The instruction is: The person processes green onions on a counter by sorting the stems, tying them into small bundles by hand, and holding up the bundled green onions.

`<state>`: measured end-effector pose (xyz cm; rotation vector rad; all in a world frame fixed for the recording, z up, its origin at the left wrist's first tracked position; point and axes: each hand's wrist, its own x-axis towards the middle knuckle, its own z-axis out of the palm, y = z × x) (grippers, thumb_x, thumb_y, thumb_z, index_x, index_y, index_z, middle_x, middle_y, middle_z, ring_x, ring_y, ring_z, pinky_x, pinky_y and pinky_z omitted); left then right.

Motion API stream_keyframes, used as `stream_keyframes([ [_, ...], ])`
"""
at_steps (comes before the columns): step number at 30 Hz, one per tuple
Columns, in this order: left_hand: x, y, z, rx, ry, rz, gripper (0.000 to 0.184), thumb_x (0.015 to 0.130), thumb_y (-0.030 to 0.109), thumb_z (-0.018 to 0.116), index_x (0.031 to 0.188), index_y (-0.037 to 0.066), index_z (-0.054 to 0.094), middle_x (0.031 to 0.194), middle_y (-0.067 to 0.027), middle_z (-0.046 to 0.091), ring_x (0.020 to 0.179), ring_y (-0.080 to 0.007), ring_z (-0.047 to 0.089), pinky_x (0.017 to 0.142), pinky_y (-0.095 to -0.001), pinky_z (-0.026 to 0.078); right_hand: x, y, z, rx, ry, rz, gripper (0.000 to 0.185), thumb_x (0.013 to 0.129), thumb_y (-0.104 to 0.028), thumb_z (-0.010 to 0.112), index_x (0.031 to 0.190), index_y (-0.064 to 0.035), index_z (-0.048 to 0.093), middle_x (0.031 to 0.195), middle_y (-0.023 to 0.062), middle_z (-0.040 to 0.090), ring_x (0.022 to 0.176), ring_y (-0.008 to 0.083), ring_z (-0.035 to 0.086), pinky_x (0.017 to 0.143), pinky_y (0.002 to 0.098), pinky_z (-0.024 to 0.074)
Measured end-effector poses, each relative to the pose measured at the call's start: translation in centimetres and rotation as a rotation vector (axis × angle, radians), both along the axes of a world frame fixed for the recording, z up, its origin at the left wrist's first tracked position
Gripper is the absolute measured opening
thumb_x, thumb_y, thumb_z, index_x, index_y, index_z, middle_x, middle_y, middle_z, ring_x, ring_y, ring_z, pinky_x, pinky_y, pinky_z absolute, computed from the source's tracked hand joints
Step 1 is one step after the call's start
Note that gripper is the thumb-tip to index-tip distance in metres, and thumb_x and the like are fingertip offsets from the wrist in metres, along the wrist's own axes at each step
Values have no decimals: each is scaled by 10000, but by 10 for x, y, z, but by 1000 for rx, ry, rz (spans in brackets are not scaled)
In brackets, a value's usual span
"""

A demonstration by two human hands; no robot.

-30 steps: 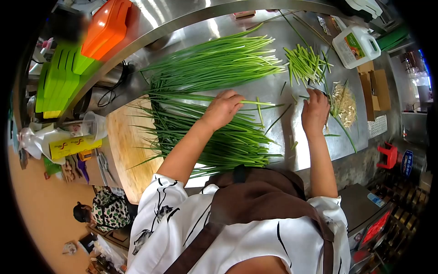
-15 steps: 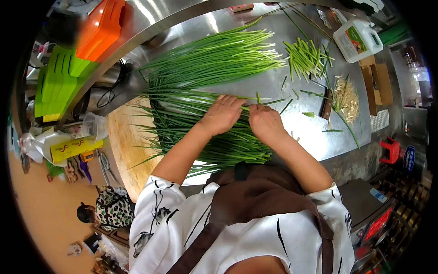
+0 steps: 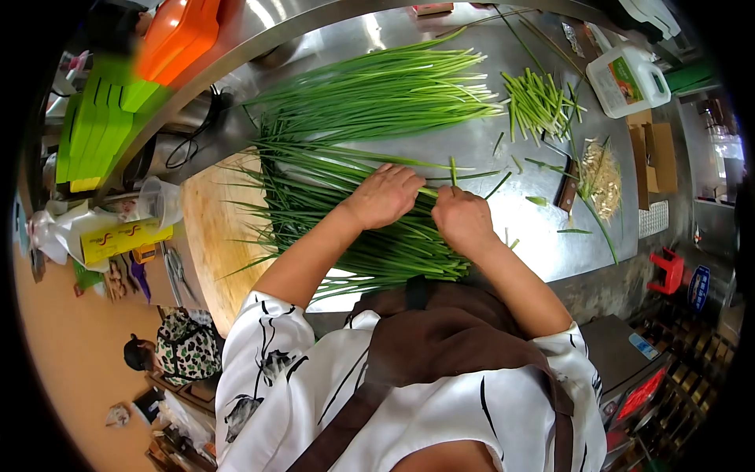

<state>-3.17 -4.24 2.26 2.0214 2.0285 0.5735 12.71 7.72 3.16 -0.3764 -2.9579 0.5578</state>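
Over the near bunch of long green stalks (image 3: 393,244), my left hand (image 3: 385,195) has its fingers closed on a green stalk. Just right of it, my right hand (image 3: 462,218) is closed at the pale end of the same stalk, with a small gap between the hands. A second bunch of stalks (image 3: 377,94) lies farther back on the metal table. Short cut stalks (image 3: 536,102) are piled at the back right. Beside them are a knife with a wooden handle (image 3: 568,186) and a heap of pale root ends (image 3: 601,182).
A wooden board (image 3: 216,228) lies under the leaf tips on the left. A white jug (image 3: 627,81) stands at the back right, near a cardboard box (image 3: 654,157). Orange (image 3: 179,39) and green containers (image 3: 98,134) are at the upper left. Another person (image 3: 177,350) is at the lower left.
My right hand has moved left from beside the knife to the stalk at my left hand, uncovering the knife handle. Over the last half second both hands have barely moved.
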Motion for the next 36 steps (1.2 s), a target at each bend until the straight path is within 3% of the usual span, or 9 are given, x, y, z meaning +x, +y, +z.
stream_keyframes([
  [9, 3, 6, 1, -100, -28, 11, 213, 800, 116, 565, 1003, 56, 541, 980, -119, 551, 950, -299, 535, 865, -405, 401, -3, 9, -2, 75, 131, 12, 91, 727, -104, 575, 764, -31, 536, 719, 134, 598, 676, 273, 603, 600, 393, 491],
  [11, 5, 7, 0, -81, -22, 11, 181, 797, 117, 566, 966, 57, 540, 956, -114, 554, 928, -300, 536, 850, -405, 400, -6, 6, -2, -26, 104, 3, 81, 752, -90, 556, 776, -25, 515, 715, 147, 596, 646, 330, 605, 594, 459, 484],
  [16, 7, 9, -4, 17, 16, 59, 93, 787, 112, 567, 859, 61, 536, 853, -97, 558, 855, -305, 544, 790, -407, 396, -14, -12, 3, -260, -62, -187, 122, 812, -127, 519, 787, -7, 514, 695, 196, 597, 647, 388, 601, 626, 490, 476],
  [19, 7, 11, -13, 125, -4, 195, 64, 803, 116, 547, 834, 60, 540, 805, -104, 559, 835, -311, 549, 772, -408, 394, -22, -14, 14, -405, -68, -311, 168, 851, -159, 490, 826, 5, 515, 696, 227, 597, 655, 421, 586, 640, 496, 472],
  [21, -3, 12, -21, 51, -48, 568, 71, 826, 121, 524, 848, 60, 551, 805, -115, 560, 824, -318, 547, 775, -412, 392, -23, -15, 16, -428, -62, -347, 190, 868, -176, 476, 851, 9, 517, 698, 238, 597, 660, 435, 576, 645, 500, 469],
  [24, -16, 7, -14, 102, -48, 499, 100, 850, 124, 503, 889, 68, 577, 876, -94, 580, 880, -315, 544, 769, -405, 394, -20, -4, 9, -346, -118, -297, 162, 833, -160, 507, 872, -8, 547, 767, 192, 610, 675, 371, 610, 640, 471, 489],
  [26, -7, 8, -13, 30, -111, 433, 87, 837, 104, 520, 894, 69, 576, 931, -96, 576, 919, -314, 536, 793, -408, 395, -32, 19, -18, -93, 163, -246, 136, 819, -127, 527, 898, -25, 569, 815, 154, 585, 727, 330, 617, 634, 432, 498],
  [30, 0, 8, -23, 86, -145, 365, 122, 787, 38, 575, 905, 69, 572, 1068, -108, 543, 1020, -324, 504, 886, -415, 388, -41, 39, -47, 150, 98, -31, 190, 712, -91, 580, 897, -47, 577, 823, 102, 568, 747, 271, 594, 622, 370, 503],
  [36, -1, 16, -34, 156, -46, 310, 202, 748, 44, 607, 941, 35, 549, 1040, -133, 536, 1021, -322, 500, 933, -420, 363, -40, 31, -39, 228, 88, 69, 102, 701, -101, 563, 792, -60, 583, 768, 73, 585, 767, 230, 582, 593, 336, 484],
])
